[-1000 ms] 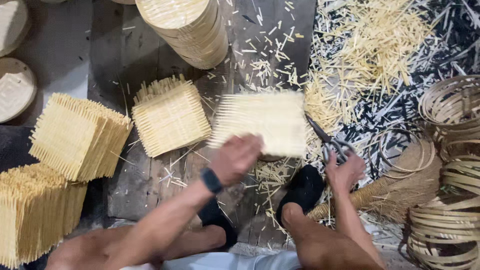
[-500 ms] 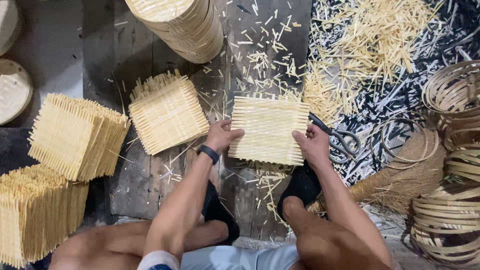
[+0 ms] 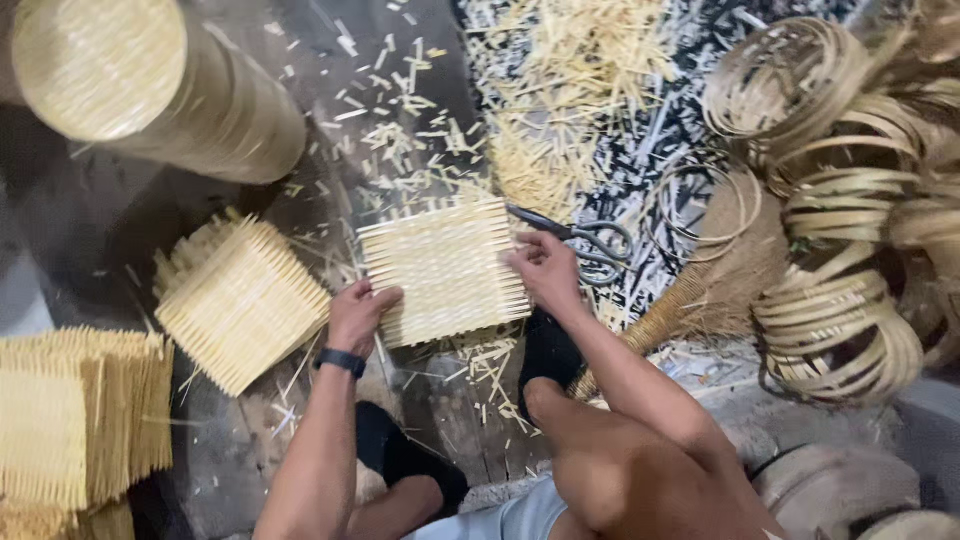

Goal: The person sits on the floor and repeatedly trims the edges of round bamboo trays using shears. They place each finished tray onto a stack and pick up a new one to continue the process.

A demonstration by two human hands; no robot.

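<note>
There are no packages, labels, signs or screens to see here, only bamboo goods and loose cuttings on the floor around the person who is working.

You're gripping a matt pale bamboo-slat mat [image 3: 445, 270] | scissors [image 3: 590, 240] lying dark metal | floor [image 3: 440, 420] showing rough worn wood

scissors [image 3: 590, 243], bamboo rings [image 3: 850, 290], stacked mats [image 3: 235, 300].
</note>
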